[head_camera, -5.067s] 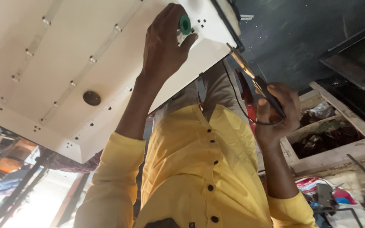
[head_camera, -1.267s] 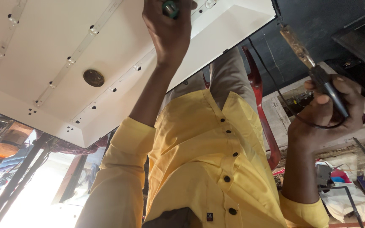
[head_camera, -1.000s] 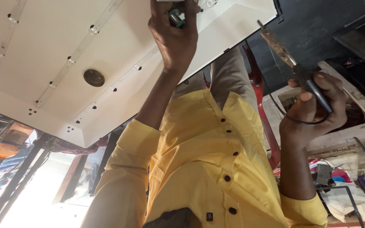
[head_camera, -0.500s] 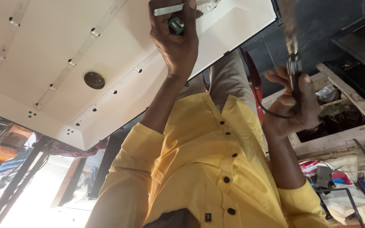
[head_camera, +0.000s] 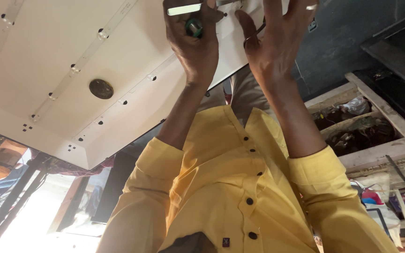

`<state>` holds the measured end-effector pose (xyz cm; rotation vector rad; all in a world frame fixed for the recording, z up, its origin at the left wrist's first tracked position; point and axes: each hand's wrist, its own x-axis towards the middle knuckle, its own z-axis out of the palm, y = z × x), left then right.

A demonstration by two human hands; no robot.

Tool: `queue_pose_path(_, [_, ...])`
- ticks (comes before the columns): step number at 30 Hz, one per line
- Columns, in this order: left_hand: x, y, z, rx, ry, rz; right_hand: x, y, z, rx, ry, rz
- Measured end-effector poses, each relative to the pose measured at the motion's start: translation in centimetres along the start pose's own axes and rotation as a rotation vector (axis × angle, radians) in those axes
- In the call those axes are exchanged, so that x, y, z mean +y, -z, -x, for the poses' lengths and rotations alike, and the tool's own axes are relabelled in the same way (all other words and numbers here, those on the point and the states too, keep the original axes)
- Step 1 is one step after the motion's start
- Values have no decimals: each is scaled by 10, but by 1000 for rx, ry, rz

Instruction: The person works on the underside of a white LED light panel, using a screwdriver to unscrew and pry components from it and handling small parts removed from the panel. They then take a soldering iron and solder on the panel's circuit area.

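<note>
A large white panel (head_camera: 48, 65) with thin strips of small round lenses fills the upper left. My left hand (head_camera: 195, 47) is closed around a green-handled screwdriver (head_camera: 194, 27), and a short white strip (head_camera: 183, 9) lies at its fingertips against the panel's far edge. Just to its right, my right hand (head_camera: 273, 42) rests on the same edge with fingers spread and nothing gripped. A thin dark wire loop (head_camera: 250, 41) shows beside its thumb. Both arms wear yellow sleeves (head_camera: 324, 197); the top of the panel edge is cut off by the frame.
A round brown disc (head_camera: 101, 89) sits in the middle of the panel. A wooden frame (head_camera: 380, 150) with cluttered compartments stands at the right, with a dark flat screen (head_camera: 399, 51) above it. Bright floor and metal legs (head_camera: 5, 220) show at the lower left.
My right hand has swung left from beside the wooden frame onto the panel edge and opened; the black-handled tool it held is out of sight. My left hand stays on the screwdriver.
</note>
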<state>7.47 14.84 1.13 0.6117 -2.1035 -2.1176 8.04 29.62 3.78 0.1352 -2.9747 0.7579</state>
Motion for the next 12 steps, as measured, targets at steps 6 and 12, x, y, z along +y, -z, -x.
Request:
queue_pose_path(6, [-5,1,3,13,15,-5,3,-2,-1,-19,-55,-147])
queue_pose_path(12, [-3,2,3,18,10,-83,4,-6,-2,65,23,-88])
